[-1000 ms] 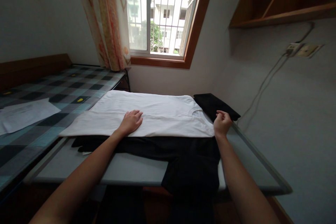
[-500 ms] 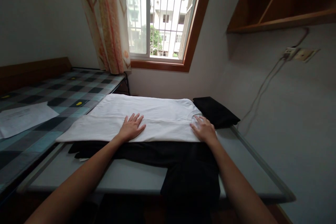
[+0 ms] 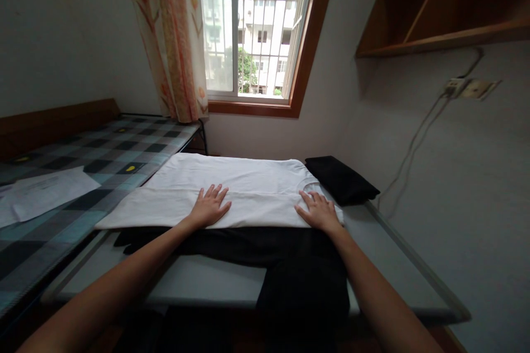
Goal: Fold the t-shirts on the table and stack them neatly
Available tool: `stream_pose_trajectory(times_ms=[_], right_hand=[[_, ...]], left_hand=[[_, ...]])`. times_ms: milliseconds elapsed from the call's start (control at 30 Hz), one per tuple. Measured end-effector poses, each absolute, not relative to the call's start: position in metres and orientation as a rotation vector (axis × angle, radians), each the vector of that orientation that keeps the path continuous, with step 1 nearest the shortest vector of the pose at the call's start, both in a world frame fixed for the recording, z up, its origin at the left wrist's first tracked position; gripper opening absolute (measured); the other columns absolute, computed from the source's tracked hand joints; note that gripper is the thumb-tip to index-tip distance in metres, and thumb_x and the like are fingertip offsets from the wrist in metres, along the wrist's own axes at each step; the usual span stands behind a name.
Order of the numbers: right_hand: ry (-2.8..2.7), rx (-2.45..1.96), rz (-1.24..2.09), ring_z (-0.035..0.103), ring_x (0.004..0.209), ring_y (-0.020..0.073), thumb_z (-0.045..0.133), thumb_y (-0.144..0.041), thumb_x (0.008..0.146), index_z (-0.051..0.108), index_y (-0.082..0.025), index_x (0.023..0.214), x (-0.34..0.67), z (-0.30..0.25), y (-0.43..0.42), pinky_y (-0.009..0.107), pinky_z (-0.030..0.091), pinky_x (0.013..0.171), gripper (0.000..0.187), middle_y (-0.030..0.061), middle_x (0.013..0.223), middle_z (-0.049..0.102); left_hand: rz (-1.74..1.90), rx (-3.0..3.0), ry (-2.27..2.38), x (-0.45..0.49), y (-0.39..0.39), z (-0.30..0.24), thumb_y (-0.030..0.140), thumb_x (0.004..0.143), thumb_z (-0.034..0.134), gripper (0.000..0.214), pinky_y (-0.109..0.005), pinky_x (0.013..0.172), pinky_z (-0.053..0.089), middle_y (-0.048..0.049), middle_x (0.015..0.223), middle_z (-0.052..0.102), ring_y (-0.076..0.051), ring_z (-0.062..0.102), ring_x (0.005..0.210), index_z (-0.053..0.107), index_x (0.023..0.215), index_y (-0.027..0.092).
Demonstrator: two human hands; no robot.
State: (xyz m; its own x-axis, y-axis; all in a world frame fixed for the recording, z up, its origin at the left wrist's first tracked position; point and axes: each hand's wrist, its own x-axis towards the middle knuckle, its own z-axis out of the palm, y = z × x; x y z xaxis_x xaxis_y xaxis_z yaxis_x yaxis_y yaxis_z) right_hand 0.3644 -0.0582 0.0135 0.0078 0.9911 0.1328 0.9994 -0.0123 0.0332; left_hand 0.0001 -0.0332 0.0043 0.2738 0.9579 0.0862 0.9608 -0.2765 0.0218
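The white round-necked shirt (image 3: 256, 174) is pressed by left hand (image 3: 210, 208) and right hand (image 3: 319, 210) — open, well apart — apparently to keep it flat.

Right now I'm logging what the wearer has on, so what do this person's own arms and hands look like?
The grip on each side is a bare human hand with slender fingers: left hand, right hand. No gloves, rings, watch or bracelet show. The left forearm and right forearm are uncovered, with no sleeves, cables or markings visible.
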Motion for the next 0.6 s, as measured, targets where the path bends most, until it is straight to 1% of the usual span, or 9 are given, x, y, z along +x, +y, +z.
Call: stream_pose_trajectory(times_ms=[233, 400, 600], right_hand=[[-2.187, -2.171, -0.087, 0.045, 0.120, 0.0318, 0.042, -0.058, 0.088, 0.048, -0.030, 0.140, 0.358, 0.029, -0.065, 0.049, 0.034, 0.097, 0.059, 0.0124, 0.133, 0.050], [-2.175, -2.131, -0.109, 0.049, 0.115, 0.0313, 0.041, -0.060, 0.089, 0.054, -0.029, 0.132, 0.358, 0.028, -0.065, 0.049, 0.036, 0.094, 0.055, 0.0124, 0.125, 0.054], [-2.105, -2.127, -0.189, 0.050, 0.112, 0.0312, 0.042, -0.061, 0.090, 0.052, -0.026, 0.136, 0.358, 0.020, -0.060, 0.046, 0.038, 0.093, 0.059, 0.0133, 0.125, 0.055]], left_hand=[[-0.135, -2.471, -1.852, -0.007, -0.042, 0.001, 0.052, 0.095, 0.028, 0.063, -0.055, 0.115, 0.017, -0.0099, 0.157, 0.029, -0.031, 0.022, 0.145, 0.035, 0.149, 0.021], [-0.144, -2.486, -1.875, -0.009, -0.052, 0.003, 0.052, 0.095, 0.029, 0.062, -0.055, 0.115, 0.016, -0.0090, 0.157, 0.029, -0.031, 0.021, 0.145, 0.036, 0.149, 0.022], [-0.173, -2.513, -1.879, -0.011, -0.050, 0.008, 0.053, 0.095, 0.033, 0.061, -0.055, 0.114, 0.020, -0.0097, 0.156, 0.032, -0.032, 0.024, 0.144, 0.038, 0.147, 0.023]])
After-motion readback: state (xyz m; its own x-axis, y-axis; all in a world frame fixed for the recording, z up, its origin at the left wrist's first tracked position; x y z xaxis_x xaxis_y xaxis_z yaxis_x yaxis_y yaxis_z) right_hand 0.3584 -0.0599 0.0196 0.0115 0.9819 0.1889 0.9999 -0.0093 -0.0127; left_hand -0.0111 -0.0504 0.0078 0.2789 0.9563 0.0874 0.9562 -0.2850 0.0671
